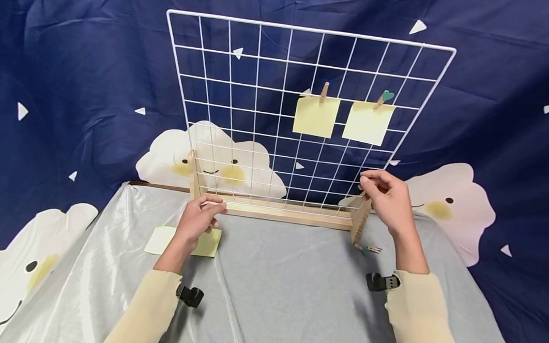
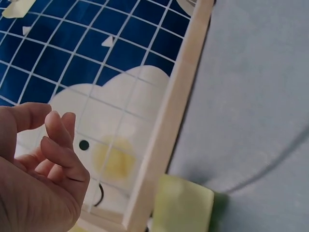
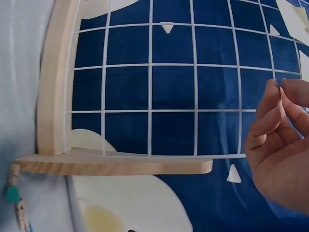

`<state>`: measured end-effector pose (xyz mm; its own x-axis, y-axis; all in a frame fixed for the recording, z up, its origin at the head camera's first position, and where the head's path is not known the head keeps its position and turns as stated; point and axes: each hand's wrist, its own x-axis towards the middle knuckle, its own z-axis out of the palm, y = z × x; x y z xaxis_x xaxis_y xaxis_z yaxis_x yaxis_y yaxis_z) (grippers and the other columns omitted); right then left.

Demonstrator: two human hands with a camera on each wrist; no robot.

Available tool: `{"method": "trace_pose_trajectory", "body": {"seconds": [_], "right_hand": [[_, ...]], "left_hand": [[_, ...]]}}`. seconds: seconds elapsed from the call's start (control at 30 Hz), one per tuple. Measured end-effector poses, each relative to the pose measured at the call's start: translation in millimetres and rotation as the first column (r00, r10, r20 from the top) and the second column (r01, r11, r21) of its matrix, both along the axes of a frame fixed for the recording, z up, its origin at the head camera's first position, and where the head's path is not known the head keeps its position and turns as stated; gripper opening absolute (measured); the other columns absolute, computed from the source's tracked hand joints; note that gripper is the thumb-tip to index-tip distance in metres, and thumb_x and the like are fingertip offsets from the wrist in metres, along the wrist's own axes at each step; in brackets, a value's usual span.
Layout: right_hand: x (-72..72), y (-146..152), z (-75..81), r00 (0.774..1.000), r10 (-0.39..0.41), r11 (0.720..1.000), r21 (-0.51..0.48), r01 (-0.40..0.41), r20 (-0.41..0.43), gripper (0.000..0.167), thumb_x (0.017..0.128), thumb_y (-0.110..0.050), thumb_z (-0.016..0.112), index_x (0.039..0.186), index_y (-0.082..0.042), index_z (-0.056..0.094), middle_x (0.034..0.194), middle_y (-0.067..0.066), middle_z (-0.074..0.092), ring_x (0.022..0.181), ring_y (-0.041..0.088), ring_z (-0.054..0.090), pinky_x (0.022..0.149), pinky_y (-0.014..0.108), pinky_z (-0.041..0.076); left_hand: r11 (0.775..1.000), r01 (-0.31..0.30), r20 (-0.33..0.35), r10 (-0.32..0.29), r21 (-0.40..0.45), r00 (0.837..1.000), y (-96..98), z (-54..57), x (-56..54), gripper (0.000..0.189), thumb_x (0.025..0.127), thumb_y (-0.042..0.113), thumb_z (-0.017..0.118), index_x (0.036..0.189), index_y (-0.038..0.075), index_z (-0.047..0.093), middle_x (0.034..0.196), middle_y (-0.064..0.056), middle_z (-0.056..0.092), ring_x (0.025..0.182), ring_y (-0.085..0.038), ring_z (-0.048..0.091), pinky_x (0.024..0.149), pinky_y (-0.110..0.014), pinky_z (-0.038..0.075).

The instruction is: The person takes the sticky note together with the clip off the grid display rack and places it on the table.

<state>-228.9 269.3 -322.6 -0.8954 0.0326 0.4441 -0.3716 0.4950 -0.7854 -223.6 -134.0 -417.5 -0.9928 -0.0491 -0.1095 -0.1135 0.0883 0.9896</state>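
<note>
My left hand hovers in front of the left end of the wooden base, above two yellow sticky notes on the cloth. Its fingers are loosely bent, with nothing visible between them in the left wrist view. Beside the lower right edge of the white wire grid, my right hand is raised. Thumb and fingertips come close together there, and no object shows between them. Two sticky notes hang on the grid from clothespins, one of which carries a green heart.
Small wooden clothespins, one with a green heart, lie by the right foot of the stand. A grey cloth covers the table. Behind the grid hangs a dark blue curtain with cloud prints.
</note>
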Motion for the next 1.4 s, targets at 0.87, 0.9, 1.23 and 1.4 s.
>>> {"method": "trace_pose_trajectory", "body": {"seconds": [0.87, 0.9, 1.23, 1.4], "right_hand": [[-11.3, -27, 54.1, 0.994, 0.056, 0.998, -0.03, -0.059, -0.094, 0.02, 0.1, -0.013, 0.065, 0.114, 0.0, 0.07, 0.081, -0.009, 0.068, 0.058, 0.011, 0.061, 0.05, 0.02, 0.046], [-12.6, -27, 55.2, 0.994, 0.059, 0.998, -0.031, -0.062, -0.096, 0.02, 0.1, -0.013, 0.065, 0.114, 0.0, 0.07, 0.082, -0.009, 0.068, 0.058, 0.01, 0.061, 0.05, 0.02, 0.046], [-21.5, -34, 66.7, 0.992, 0.076, 0.996, -0.028, -0.08, -0.104, 0.022, 0.1, -0.013, 0.065, 0.116, 0.002, 0.07, 0.078, -0.008, 0.068, 0.055, 0.011, 0.06, 0.05, 0.02, 0.046], [-26.1, -40, 75.1, 0.99, 0.09, 0.995, -0.04, -0.095, -0.112, 0.025, 0.099, -0.012, 0.065, 0.117, 0.005, 0.069, 0.078, -0.008, 0.067, 0.053, 0.01, 0.059, 0.05, 0.019, 0.047]], "left_hand": [[0.99, 0.088, -0.171, -0.068, 0.113, 0.983, 54.0, 67.6, -27.7, 0.028, 0.096, 0.016, 0.068, 0.12, 0.003, 0.061, 0.096, -0.007, 0.074, 0.055, -0.011, 0.055, 0.049, -0.021, 0.038], [0.988, 0.093, -0.175, -0.07, 0.124, 0.982, 57.2, 69.7, -29.1, 0.028, 0.096, 0.015, 0.068, 0.12, 0.003, 0.061, 0.096, -0.007, 0.073, 0.055, -0.011, 0.055, 0.049, -0.021, 0.038], [0.971, 0.135, -0.173, -0.1, 0.2, 0.98, 83.8, 82.9, -41.0, 0.023, 0.094, 0.013, 0.069, 0.115, 0.004, 0.063, 0.094, -0.005, 0.074, 0.054, -0.011, 0.054, 0.048, -0.022, 0.038], [0.965, 0.164, -0.183, -0.127, 0.203, 0.975, 90.6, 92.6, -46.7, 0.025, 0.094, 0.012, 0.07, 0.115, 0.003, 0.063, 0.099, -0.011, 0.073, 0.054, -0.01, 0.054, 0.048, -0.023, 0.035]]}}
